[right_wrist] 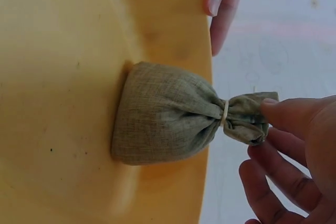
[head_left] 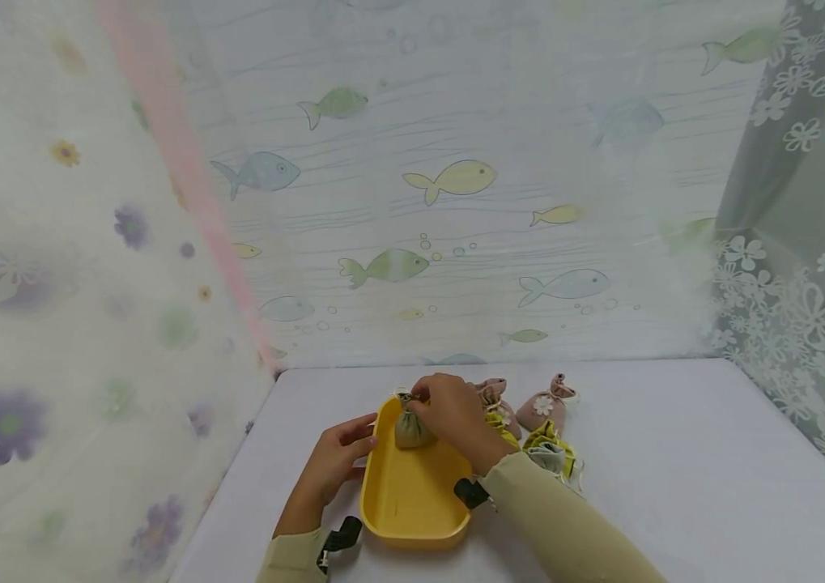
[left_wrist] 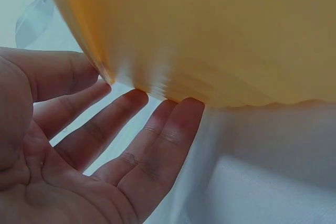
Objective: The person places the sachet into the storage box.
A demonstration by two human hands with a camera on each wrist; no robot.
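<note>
My right hand (head_left: pixel 453 411) pinches the gathered neck of a small green drawstring pouch (head_left: pixel 412 429). In the right wrist view, a pale cord ties the pouch below the thumb and fingers. Its full lower part rests in the far end of a shallow yellow tray (head_left: pixel 415 541). At the tray's left side is my left hand (head_left: pixel 332 457). Seen in the left wrist view, its fairly straight fingertips (left_wrist: pixel 191 109) touch the tray's outer side, with the thumb near the edge.
Right of the tray lie several cloth pouches, among them a pink pouch (head_left: pixel 545 411) with a white flower and a grey pouch (head_left: pixel 546 457) beside yellow ones, partly hidden by my right arm. A white cloth covers the table (head_left: pixel 682 470). Patterned curtains (head_left: pixel 456 227) stand behind and at both sides.
</note>
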